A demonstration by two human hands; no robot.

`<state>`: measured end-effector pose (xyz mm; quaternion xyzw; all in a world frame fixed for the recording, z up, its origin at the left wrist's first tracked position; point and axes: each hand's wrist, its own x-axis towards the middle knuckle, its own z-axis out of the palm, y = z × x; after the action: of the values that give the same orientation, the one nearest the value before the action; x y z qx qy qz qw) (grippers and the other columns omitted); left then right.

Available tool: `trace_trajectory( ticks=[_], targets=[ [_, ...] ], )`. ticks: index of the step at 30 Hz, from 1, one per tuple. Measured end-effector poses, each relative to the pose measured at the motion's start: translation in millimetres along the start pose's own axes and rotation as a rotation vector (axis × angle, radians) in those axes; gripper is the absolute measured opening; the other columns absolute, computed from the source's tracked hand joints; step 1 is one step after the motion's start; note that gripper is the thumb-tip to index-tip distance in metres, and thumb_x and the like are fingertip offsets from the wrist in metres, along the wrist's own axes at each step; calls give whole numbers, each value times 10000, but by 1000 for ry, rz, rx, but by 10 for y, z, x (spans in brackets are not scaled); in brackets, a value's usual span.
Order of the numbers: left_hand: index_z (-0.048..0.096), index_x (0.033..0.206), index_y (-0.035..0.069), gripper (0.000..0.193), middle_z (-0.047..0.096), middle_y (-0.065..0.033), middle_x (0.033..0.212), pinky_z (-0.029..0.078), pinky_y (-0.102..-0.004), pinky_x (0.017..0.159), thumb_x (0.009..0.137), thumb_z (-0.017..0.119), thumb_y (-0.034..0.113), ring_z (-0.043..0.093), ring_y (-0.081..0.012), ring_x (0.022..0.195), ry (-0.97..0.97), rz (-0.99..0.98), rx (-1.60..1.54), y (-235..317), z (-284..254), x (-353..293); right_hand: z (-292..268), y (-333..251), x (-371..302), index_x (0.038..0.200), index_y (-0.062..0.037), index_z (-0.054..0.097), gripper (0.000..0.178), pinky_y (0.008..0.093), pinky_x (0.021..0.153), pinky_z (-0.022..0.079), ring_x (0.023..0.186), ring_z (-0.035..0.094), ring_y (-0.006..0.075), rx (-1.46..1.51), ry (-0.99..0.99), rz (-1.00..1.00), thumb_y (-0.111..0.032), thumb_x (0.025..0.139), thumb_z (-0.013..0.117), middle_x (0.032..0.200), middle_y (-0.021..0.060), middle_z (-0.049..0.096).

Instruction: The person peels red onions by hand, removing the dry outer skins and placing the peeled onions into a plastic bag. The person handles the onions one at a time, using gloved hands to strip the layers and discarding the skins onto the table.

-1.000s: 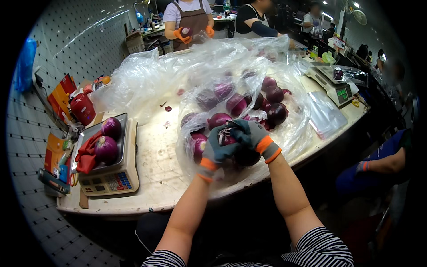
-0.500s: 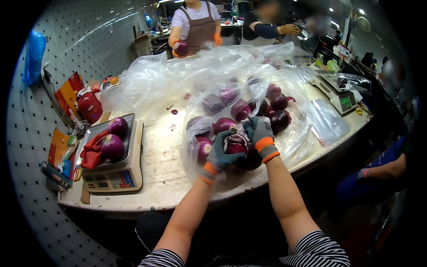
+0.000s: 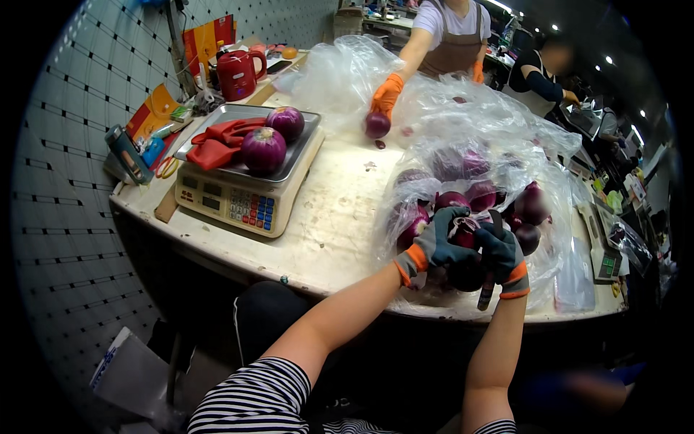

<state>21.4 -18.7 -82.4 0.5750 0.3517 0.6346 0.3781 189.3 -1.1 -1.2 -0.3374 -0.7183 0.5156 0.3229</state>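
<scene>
left hand (image 3: 436, 244): grey orange-cuffed glove grasping round purple red onion (image 3: 463, 235)
right hand (image 3: 500, 254): clenched on dark-handled knife (image 3: 489, 283)

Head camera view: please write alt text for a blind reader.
Two gloved hands, left hand and right hand, hold a red onion over a plastic bag of onions. A scale carries two more.

Both bare forearms rose from the six o'clock edge and converged toward two o'clock. The left hand (image 3: 439, 246), in a grey glove with an orange cuff, curled its fingers inward in a closed grip. The right hand (image 3: 500, 259), gloved alike, sat just at its three o'clock side, touching it, fingers wrapped down and wrist bent slightly.
</scene>
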Motion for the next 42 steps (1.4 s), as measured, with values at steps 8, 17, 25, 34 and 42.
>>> trace_trajectory(
  ticks=[8, 17, 25, 34, 42],
  targets=[
    [426, 1227, -5, 858, 511, -109, 1165, 400, -335, 964, 536, 881, 225, 494, -186, 1082, -97, 48, 1, -107, -66, 30, 68, 103, 56, 854, -46, 608, 93, 206, 507, 372, 580, 452, 37, 82, 45, 131, -117, 826, 555, 674, -59, 512],
    [437, 1233, 25, 828, 521, -105, 1156, 399, -329, 962, 531, 858, 151, 496, -191, 1092, -109, -83, 13, 67, -119, -6, -17, 205, 73, 763, -70, 583, 58, 218, 501, 374, 565, 455, 56, 19, 10, 117, -109, 792, 554, 644, -44, 506],
    [418, 1242, 57, 756, 513, -93, 1130, 481, -314, 863, 598, 808, 123, 517, -189, 1041, 20, -244, -575, 205, -46, 0, 34, 47, -3, 944, -56, 615, 221, 211, 388, 364, 456, 438, 69, 246, 245, 187, -195, 774, 585, 684, -28, 492],
    [446, 1204, 50, 551, 565, -82, 1054, 522, -353, 816, 715, 700, 64, 580, -196, 960, 8, -233, -923, 179, -71, 66, -29, 168, 161, 1274, -58, 473, 518, 237, 531, 366, 625, 439, 78, -108, 621, -48, -199, 817, 672, 928, 9, 604],
    [395, 1267, 29, 664, 555, -82, 1089, 474, -315, 868, 698, 733, 82, 558, -178, 980, 39, -143, -503, 63, -21, 73, -7, 159, -38, 1175, -65, 554, 448, 315, 587, 474, 721, 579, 190, -335, 111, -156, -144, 740, 627, 978, 77, 608]
  ],
)
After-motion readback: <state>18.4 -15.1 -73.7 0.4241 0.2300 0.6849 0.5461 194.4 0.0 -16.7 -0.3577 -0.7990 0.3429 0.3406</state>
